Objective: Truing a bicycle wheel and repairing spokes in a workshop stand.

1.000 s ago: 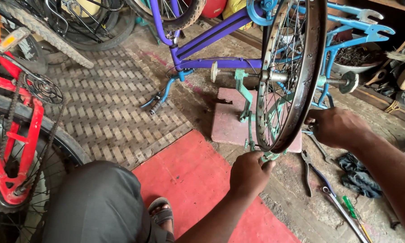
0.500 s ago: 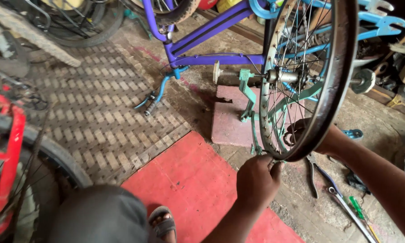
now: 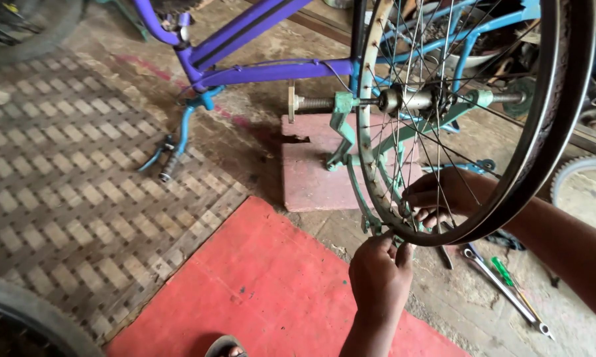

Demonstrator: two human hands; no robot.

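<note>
A spoked bicycle wheel (image 3: 562,99) stands upright on a green truing stand (image 3: 343,132), its hub (image 3: 404,100) held on the axle. My left hand (image 3: 379,277) is below the wheel, fingers pinched at the bottom of the rim where a spoke meets it; any tool in it is hidden. My right hand (image 3: 443,195) reaches in from the right behind the spokes, fingers curled around spokes near the lower rim.
The stand rests on a pink stone block (image 3: 311,172). A red mat (image 3: 258,291) and a woven mat (image 3: 66,192) cover the floor. A purple bicycle frame (image 3: 258,69) lies behind. Spanners and a green screwdriver (image 3: 510,281) lie at right. A tyre (image 3: 20,317) is at lower left.
The view has moved closer and lower onto the wheel. My right hand has moved from outside the rim to behind the spokes. My left hand stays at the rim's bottom.
</note>
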